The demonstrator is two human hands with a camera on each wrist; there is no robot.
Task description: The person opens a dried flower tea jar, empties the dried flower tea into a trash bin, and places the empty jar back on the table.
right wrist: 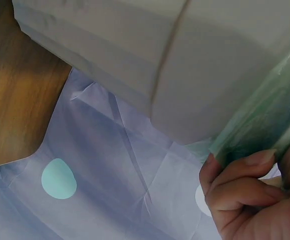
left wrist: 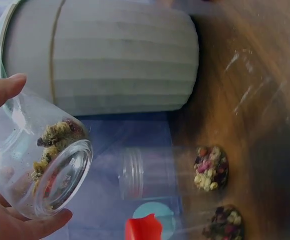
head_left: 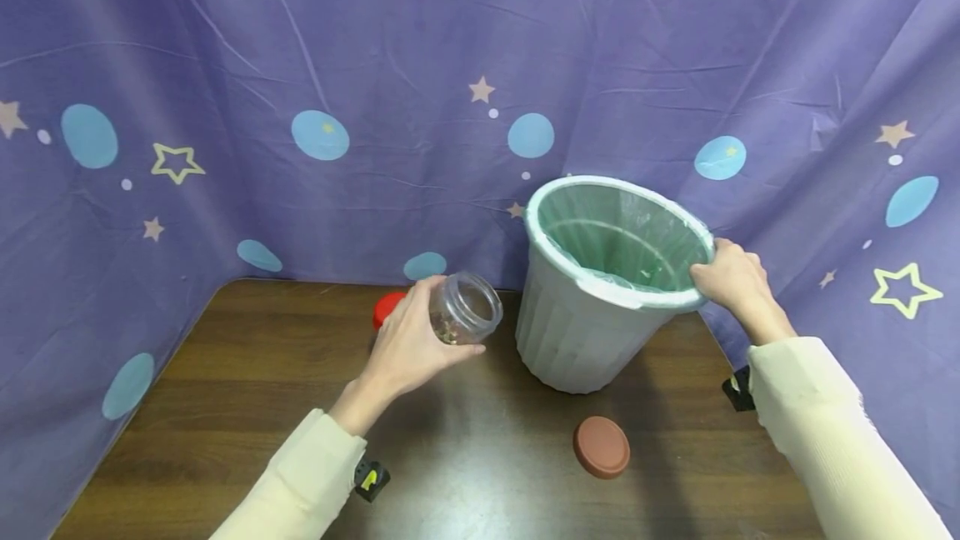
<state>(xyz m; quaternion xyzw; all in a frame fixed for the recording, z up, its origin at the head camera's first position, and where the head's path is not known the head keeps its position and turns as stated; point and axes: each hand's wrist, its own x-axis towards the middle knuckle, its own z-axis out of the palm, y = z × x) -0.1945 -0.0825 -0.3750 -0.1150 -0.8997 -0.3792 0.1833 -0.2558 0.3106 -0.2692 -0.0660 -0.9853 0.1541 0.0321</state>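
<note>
My left hand [head_left: 408, 346] grips a clear, lidless jar [head_left: 467, 308] around its side, thumb and fingers on opposite sides. The jar is tilted, its mouth to the right, on the side of the bin. Yellowish dried flowers [left wrist: 55, 142] lie inside it near the base, in the left wrist view. A pale grey waste bin [head_left: 581, 315] with a translucent green liner [head_left: 600, 240] stands to the right of the jar. My right hand [head_left: 738, 280] holds the bin's rim at its right side, fingers curled over the edge and liner in the right wrist view.
A reddish-brown round lid [head_left: 602, 447] lies on the wooden table [head_left: 262, 407] before the bin. Behind my left hand stand a clear jar [left wrist: 157, 172] with dried flowers and another [left wrist: 223, 225] beside it. A red object [head_left: 387, 308] shows there. Purple patterned cloth [head_left: 420, 40] surrounds the table.
</note>
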